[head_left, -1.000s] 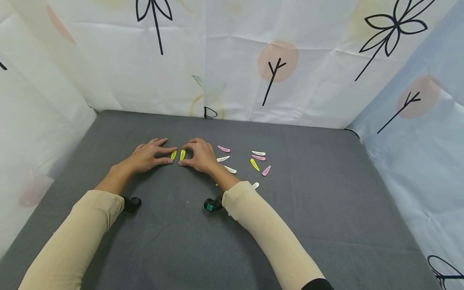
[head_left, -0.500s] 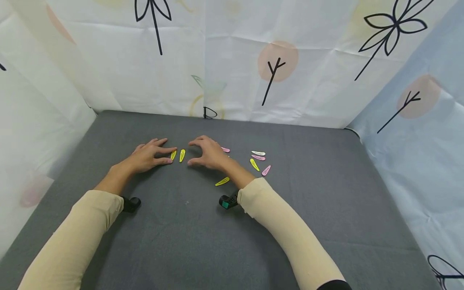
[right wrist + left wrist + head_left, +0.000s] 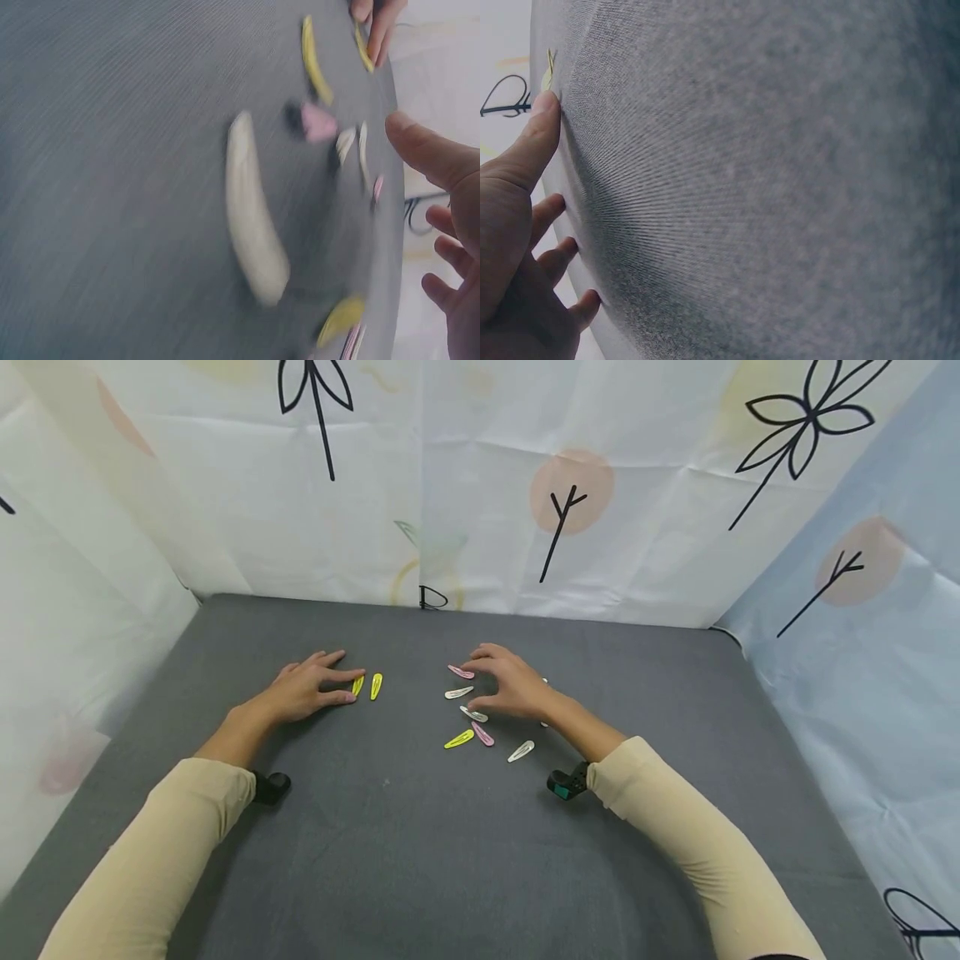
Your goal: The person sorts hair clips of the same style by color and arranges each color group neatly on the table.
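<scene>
On the grey table, my left hand (image 3: 307, 687) pinches a yellow snap hair clip (image 3: 358, 684) between thumb and index finger at its two ends. A second yellow hair clip (image 3: 377, 687) lies just right of it, roughly parallel. My right hand (image 3: 513, 683) holds nothing; its thumb and fingers are spread apart over the scattered clips. Nearest its fingertips are a pink clip (image 3: 461, 672), a white clip (image 3: 458, 692) and another white clip (image 3: 474, 714). In the right wrist view, a blurred white clip (image 3: 255, 214) looms large.
Closer to me lie a yellow clip (image 3: 459, 739), a pink clip (image 3: 483, 733) and a white clip (image 3: 521, 751). More clips sit behind the right forearm, mostly hidden. A patterned white curtain (image 3: 480, 510) borders the table's far edge.
My right hand has let go of the second yellow clip, leaving it beside the first, and has moved right over the scattered clips. The left hand has stayed in place.
</scene>
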Demonstrator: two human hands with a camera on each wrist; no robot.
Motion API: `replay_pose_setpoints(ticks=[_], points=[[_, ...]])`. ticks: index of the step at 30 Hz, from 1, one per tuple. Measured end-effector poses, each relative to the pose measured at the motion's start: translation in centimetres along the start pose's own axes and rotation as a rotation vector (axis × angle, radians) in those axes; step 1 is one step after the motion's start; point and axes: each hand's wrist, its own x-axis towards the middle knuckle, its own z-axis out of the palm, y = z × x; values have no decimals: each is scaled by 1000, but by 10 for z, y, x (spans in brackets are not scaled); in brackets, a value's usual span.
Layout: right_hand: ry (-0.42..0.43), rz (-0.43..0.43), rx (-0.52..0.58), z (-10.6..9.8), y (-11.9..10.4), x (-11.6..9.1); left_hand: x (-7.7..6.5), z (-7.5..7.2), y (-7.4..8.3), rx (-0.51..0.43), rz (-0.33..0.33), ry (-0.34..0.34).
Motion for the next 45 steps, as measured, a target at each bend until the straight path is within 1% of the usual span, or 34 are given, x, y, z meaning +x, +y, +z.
replay_pose_setpoints(ticks=[4, 8, 12, 17, 20, 27, 32, 45], points=[[6, -2, 4, -6, 18, -24, -1, 2, 0, 3, 3, 5], [-1, 16, 29, -11, 34, -44, -2, 2, 1, 4, 10, 8], [0, 19, 66, -16, 46, -57, -2, 2, 2, 8, 12, 6], [-16, 27, 74, -18, 55, -68, 0, 2, 2, 14, 11, 5], [-26, 35, 84, -18, 58, -71, 0, 3, 3, 18, 6, 3], [-57, 18, 78, -19, 63, -75, 0, 3, 0, 13, 5, 8], [-95, 34, 95, -22, 64, -74, -1, 3, 1, 9, 10, 15], [-125, 62, 124, -23, 69, -68, -2, 0, 4, 8, -3, 7]])
